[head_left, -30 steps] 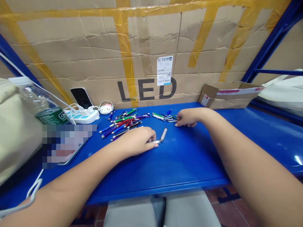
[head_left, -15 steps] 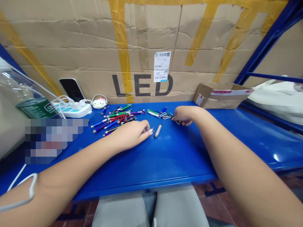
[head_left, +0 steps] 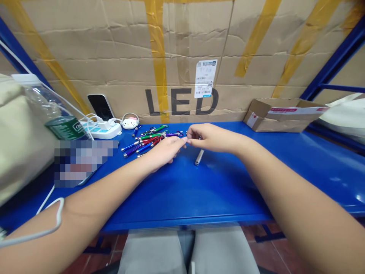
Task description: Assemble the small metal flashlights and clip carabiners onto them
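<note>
My left hand [head_left: 167, 152] and my right hand [head_left: 207, 137] meet fingertip to fingertip above the blue table [head_left: 182, 198]. Both are closed in a pinch, and whatever lies between the fingers is too small and covered to name. Just below my right hand lies a silver metal tube [head_left: 199, 157], its far end partly behind the fingers. Beside and beyond my left hand is a pile of slim metal penlights with small clips, among them a blue penlight [head_left: 130, 147], a red penlight [head_left: 146, 141] and a purple penlight [head_left: 172, 134]. My left forearm covers part of the pile.
A power strip [head_left: 107, 132] with cables, a phone [head_left: 100, 107], a cat-shaped white case [head_left: 130, 122] and a plastic bottle [head_left: 64, 125] stand at the left. An open cardboard box [head_left: 285, 118] sits at the back right. A large carton [head_left: 119, 68] walls off the back.
My right hand has come left from the clips and my left hand has moved up to meet it. The small silver piece in my left fingers is now hidden. The view has shifted slightly.
</note>
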